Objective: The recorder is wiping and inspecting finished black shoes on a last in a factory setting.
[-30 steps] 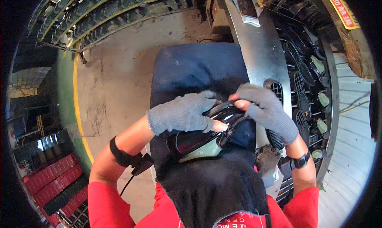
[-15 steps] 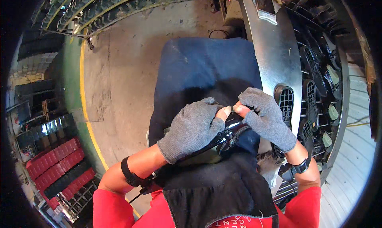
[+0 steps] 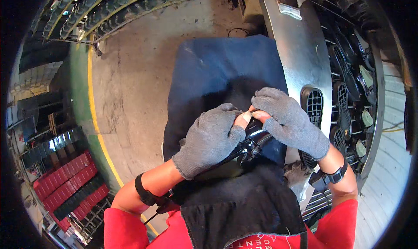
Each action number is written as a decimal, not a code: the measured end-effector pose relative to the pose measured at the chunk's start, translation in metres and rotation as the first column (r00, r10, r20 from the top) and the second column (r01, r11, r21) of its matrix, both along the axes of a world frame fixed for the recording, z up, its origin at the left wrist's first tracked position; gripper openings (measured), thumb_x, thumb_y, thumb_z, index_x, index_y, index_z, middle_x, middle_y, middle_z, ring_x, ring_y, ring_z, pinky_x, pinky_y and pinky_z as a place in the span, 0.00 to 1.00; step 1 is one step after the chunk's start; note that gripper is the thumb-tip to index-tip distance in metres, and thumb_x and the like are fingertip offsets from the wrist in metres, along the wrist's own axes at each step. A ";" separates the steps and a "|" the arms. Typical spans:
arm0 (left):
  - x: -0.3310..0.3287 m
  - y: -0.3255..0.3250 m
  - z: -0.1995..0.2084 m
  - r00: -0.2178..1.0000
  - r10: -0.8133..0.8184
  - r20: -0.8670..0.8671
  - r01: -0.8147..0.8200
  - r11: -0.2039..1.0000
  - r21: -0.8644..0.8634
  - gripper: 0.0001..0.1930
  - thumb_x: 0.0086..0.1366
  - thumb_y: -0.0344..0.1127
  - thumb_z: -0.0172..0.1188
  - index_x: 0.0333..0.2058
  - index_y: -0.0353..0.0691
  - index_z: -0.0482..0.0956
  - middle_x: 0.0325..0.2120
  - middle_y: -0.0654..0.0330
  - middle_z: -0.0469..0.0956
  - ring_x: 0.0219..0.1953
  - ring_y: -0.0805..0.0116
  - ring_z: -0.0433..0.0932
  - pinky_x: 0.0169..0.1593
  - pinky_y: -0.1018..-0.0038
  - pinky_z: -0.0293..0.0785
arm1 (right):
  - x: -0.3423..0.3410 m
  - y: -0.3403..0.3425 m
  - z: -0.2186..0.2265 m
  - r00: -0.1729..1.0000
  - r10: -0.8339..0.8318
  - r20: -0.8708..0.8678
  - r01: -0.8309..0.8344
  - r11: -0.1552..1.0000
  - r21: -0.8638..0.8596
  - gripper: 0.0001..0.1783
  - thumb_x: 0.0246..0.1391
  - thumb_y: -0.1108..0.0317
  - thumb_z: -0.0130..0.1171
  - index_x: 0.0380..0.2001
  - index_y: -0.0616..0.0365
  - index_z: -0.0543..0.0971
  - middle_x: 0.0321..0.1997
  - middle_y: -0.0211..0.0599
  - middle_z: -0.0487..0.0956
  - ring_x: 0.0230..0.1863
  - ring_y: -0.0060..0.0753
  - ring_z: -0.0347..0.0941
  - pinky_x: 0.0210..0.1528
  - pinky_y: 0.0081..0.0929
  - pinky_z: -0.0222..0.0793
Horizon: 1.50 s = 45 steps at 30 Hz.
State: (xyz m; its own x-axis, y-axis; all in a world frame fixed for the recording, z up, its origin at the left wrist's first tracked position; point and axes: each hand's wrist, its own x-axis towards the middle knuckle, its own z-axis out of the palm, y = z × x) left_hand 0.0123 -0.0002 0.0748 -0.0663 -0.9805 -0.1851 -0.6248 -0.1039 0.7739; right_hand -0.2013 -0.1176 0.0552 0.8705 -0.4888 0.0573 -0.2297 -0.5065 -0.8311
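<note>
A glossy black shoe (image 3: 250, 148) lies across my lap, over the blue and black cloth (image 3: 226, 62). A strap with a knot or buckle crosses it. My left hand (image 3: 210, 138), in a grey knit glove with the thumb tip bare, wraps the shoe's left side. My right hand (image 3: 291, 123), gloved alike, closes on the shoe's far end from the right. Both thumb tips meet there and press on the edge. The fingers beneath are hidden, as is most of the shoe's near part.
At my right runs a metal bench (image 3: 300, 57) with a black shoe sole (image 3: 311, 104) on it. Beyond it, a rack (image 3: 378, 105) holds several soles and shoes. Red and black slabs (image 3: 72, 186) are stacked at the left. A loaded rack (image 3: 109, 14) stands at the far left.
My right hand has shifted slightly, its fingers a little farther up and left around the shoe's end. Both thumbs have drawn closer together. The view has moved slightly.
</note>
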 end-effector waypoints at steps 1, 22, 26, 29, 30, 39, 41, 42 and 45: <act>0.002 -0.001 0.003 0.999 -0.023 -0.027 0.023 1.000 -0.014 0.17 0.77 0.47 0.58 0.41 0.39 0.87 0.31 0.44 0.84 0.38 0.42 0.84 0.55 0.57 0.79 | 0.001 -0.001 0.001 0.999 0.036 -0.002 -0.036 0.997 -0.068 0.18 0.56 0.61 0.58 0.45 0.61 0.79 0.46 0.52 0.78 0.50 0.63 0.75 0.52 0.51 0.75; 0.019 -0.026 0.072 0.739 0.406 -0.538 -0.380 0.910 0.165 0.21 0.74 0.44 0.66 0.58 0.35 0.80 0.37 0.64 0.83 0.33 0.80 0.75 0.38 0.75 0.75 | 0.050 0.070 0.055 0.705 -0.680 0.200 0.372 0.595 0.712 0.58 0.53 0.54 0.74 0.79 0.63 0.55 0.72 0.41 0.69 0.74 0.37 0.63 0.78 0.38 0.56; 0.026 -0.028 0.072 0.409 0.235 -0.882 -0.252 0.958 0.138 0.40 0.78 0.63 0.53 0.71 0.32 0.66 0.61 0.58 0.75 0.61 0.67 0.75 0.66 0.67 0.70 | 0.035 0.076 0.050 0.703 -0.707 0.075 0.297 0.388 0.873 0.65 0.46 0.51 0.77 0.80 0.65 0.54 0.78 0.44 0.64 0.79 0.38 0.59 0.79 0.38 0.53; 0.051 -0.055 0.068 0.436 0.070 -0.897 -0.338 0.937 -0.091 0.32 0.82 0.56 0.47 0.66 0.31 0.70 0.63 0.55 0.73 0.65 0.66 0.72 0.71 0.66 0.64 | 0.024 0.078 0.050 0.830 -0.550 0.095 0.217 0.475 0.853 0.67 0.40 0.48 0.76 0.78 0.68 0.57 0.78 0.45 0.64 0.79 0.40 0.59 0.80 0.38 0.51; 0.060 -0.064 0.068 0.440 0.027 -0.898 -0.290 0.950 -0.114 0.28 0.82 0.55 0.48 0.59 0.32 0.74 0.58 0.55 0.75 0.61 0.66 0.74 0.68 0.67 0.67 | 0.025 0.080 0.051 0.861 -0.506 0.061 0.214 0.467 0.858 0.67 0.40 0.48 0.77 0.78 0.68 0.57 0.78 0.45 0.64 0.79 0.41 0.59 0.80 0.38 0.51; 0.049 -0.056 0.053 0.649 0.212 -0.731 -0.347 0.937 -0.036 0.20 0.79 0.49 0.55 0.37 0.36 0.82 0.39 0.61 0.80 0.42 0.73 0.76 0.50 0.75 0.71 | 0.031 0.093 0.059 0.862 -0.502 -0.074 0.333 0.450 0.829 0.62 0.43 0.49 0.76 0.77 0.65 0.60 0.76 0.41 0.67 0.77 0.37 0.63 0.79 0.36 0.54; 0.045 -0.054 0.048 0.692 0.178 -0.700 -0.350 0.930 -0.110 0.20 0.79 0.49 0.55 0.40 0.37 0.82 0.40 0.62 0.79 0.43 0.75 0.75 0.50 0.76 0.70 | 0.028 0.096 0.055 0.856 -0.511 -0.078 0.371 0.501 0.781 0.61 0.45 0.48 0.76 0.77 0.63 0.61 0.75 0.40 0.69 0.75 0.36 0.65 0.77 0.35 0.58; 0.040 -0.052 0.046 0.693 0.233 -0.682 -0.445 0.883 -0.151 0.19 0.80 0.49 0.54 0.43 0.37 0.83 0.40 0.64 0.79 0.43 0.76 0.75 0.50 0.77 0.70 | 0.027 0.097 0.053 0.862 -0.500 -0.077 0.361 0.501 0.786 0.61 0.45 0.48 0.76 0.77 0.63 0.61 0.75 0.40 0.69 0.75 0.36 0.65 0.77 0.35 0.58; 0.039 -0.046 0.043 0.617 0.310 -0.724 -0.511 0.857 -0.068 0.18 0.81 0.48 0.54 0.47 0.38 0.82 0.42 0.67 0.77 0.40 0.78 0.72 0.47 0.78 0.69 | 0.027 0.100 0.052 0.852 -0.519 -0.070 0.362 0.487 0.795 0.56 0.50 0.51 0.75 0.77 0.62 0.62 0.73 0.40 0.70 0.73 0.35 0.66 0.76 0.34 0.59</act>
State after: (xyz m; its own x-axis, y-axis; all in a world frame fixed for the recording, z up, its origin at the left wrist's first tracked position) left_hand 0.0508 -0.0461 0.1179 0.3492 -0.9370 -0.0128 0.1314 0.0355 0.9907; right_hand -0.1742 -0.0171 0.1069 0.5429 -0.7302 -0.4148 -0.0640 0.4565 -0.8874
